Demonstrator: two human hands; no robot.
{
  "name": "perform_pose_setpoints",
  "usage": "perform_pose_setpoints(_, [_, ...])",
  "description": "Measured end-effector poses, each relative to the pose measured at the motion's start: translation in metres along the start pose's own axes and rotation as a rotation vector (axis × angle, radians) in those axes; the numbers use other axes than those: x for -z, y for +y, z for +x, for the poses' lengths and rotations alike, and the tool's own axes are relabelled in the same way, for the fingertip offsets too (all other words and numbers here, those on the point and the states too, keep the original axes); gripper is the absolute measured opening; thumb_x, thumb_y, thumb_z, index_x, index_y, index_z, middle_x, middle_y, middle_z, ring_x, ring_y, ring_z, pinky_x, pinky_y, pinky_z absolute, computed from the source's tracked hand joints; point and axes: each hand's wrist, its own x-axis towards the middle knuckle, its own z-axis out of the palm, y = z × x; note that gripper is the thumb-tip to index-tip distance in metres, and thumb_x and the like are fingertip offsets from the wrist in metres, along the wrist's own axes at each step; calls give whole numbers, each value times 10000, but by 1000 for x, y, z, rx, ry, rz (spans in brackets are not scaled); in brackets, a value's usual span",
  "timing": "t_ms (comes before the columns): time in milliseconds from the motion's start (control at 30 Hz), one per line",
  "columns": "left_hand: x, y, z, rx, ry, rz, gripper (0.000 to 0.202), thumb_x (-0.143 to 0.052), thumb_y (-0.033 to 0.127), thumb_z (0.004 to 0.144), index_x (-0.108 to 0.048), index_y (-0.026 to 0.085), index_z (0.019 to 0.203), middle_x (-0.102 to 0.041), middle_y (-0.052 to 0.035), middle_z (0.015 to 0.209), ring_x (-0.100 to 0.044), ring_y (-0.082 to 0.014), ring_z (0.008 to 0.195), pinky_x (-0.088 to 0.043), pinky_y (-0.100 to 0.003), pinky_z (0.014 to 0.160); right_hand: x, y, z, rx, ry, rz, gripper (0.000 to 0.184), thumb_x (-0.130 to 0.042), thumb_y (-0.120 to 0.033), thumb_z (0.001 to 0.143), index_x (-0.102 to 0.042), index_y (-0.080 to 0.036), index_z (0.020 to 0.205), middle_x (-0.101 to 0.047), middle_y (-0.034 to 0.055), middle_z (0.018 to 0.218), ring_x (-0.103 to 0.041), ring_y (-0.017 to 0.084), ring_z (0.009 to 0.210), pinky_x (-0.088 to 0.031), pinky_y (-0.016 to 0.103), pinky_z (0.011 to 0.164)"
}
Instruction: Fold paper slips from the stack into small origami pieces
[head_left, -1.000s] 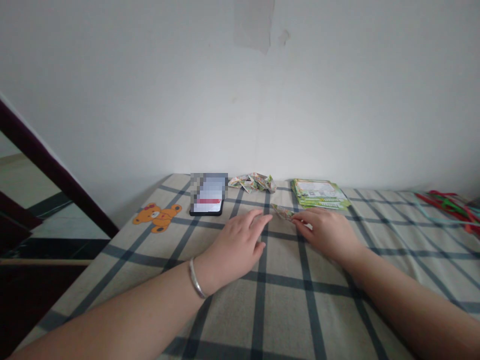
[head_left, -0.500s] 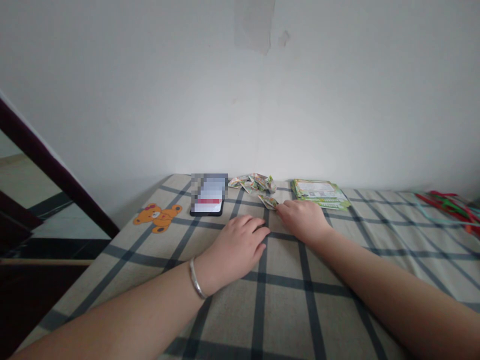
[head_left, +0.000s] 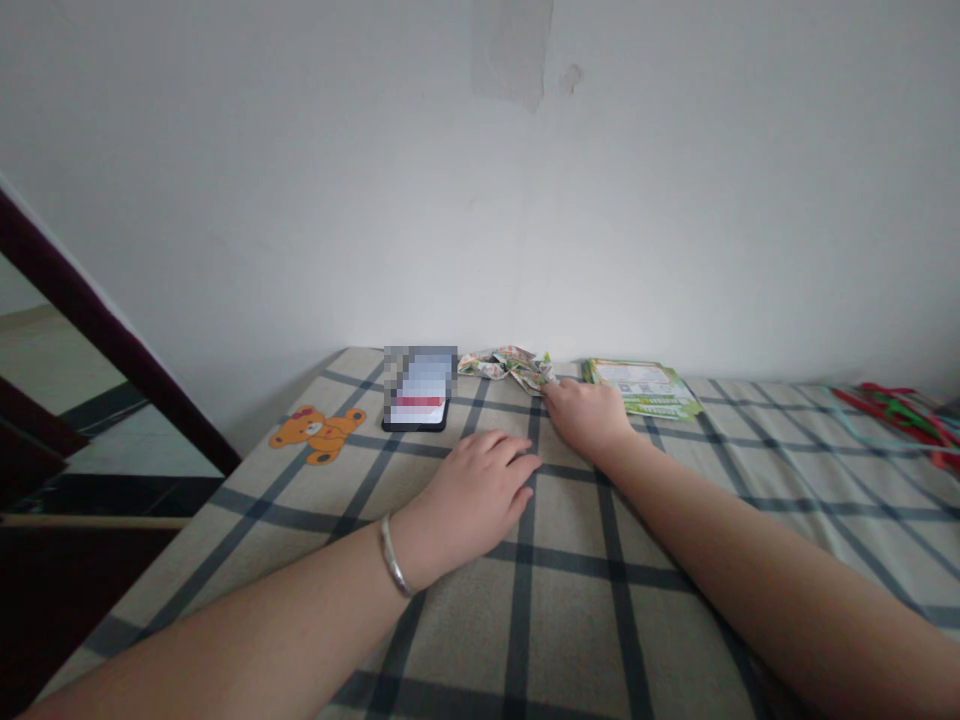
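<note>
My right hand (head_left: 589, 412) is at the back of the table, its fingers closed on a small folded piece of printed paper (head_left: 535, 378). That piece touches a loose pile of similar crumpled or folded printed papers (head_left: 487, 362) by the wall, so where one ends and the other begins is hard to see. My left hand (head_left: 480, 485) rests palm down on the checked cloth, fingers apart and holding nothing. A silver bangle (head_left: 392, 558) circles the left wrist.
A phone (head_left: 420, 395) with a blurred screen lies left of the papers. Green printed sheets (head_left: 641, 385) are stacked behind the right hand. A bear cutout (head_left: 319, 432) lies at left; red and green strips (head_left: 904, 412) lie far right. The wall (head_left: 480, 230) borders the cloth's back edge.
My right hand has moved forward and slightly left, bringing the folded paper from the open cloth up against the pile. My left hand has stayed in place.
</note>
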Motion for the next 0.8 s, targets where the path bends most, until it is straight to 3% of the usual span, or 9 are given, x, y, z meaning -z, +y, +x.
perform_pose_setpoints(267, [-1, 0, 0, -13, 0, 12, 290, -521, 252, 914, -579, 217, 1196, -570, -49, 1279, -490, -245, 1183, -421, -437, 1009, 12, 2, -21, -8, 43, 21, 329, -380, -348, 949, -567, -252, 1202, -726, 69, 968, -697, 249, 760, -469, 307, 592])
perform_pose_setpoints(433, [0, 1, 0, -17, -5, 15, 293, -510, 254, 922, -575, 218, 1206, -568, -45, 1280, -488, -243, 1184, -422, -436, 1006, 12, 20, -32, -64, 163, 110, 323, -400, -359, 941, -634, -256, 1137, -697, 60, 1060, -668, 237, 895, -470, 308, 644])
perform_pose_setpoints(600, [1, 0, 0, -22, -16, 16, 307, -521, 261, 918, -566, 229, 1220, -569, -34, 1278, -487, -234, 1190, -428, -427, 993, -4, 59, -29, -151, 197, 153, 302, -488, -366, 889, -686, -219, 1065, -671, 83, 1140, -594, 266, 1057, -457, 363, 857])
perform_pose_setpoints(800, [1, 0, 0, -28, -10, 24, 305, -519, 256, 920, -572, 225, 1219, -571, -45, 1272, -486, -229, 1194, -422, -423, 995, -29, 89, -28, -174, 132, 188, 391, -528, -416, 849, -659, -164, 1119, -656, 98, 1195, -581, 276, 1090, -428, 391, 930])
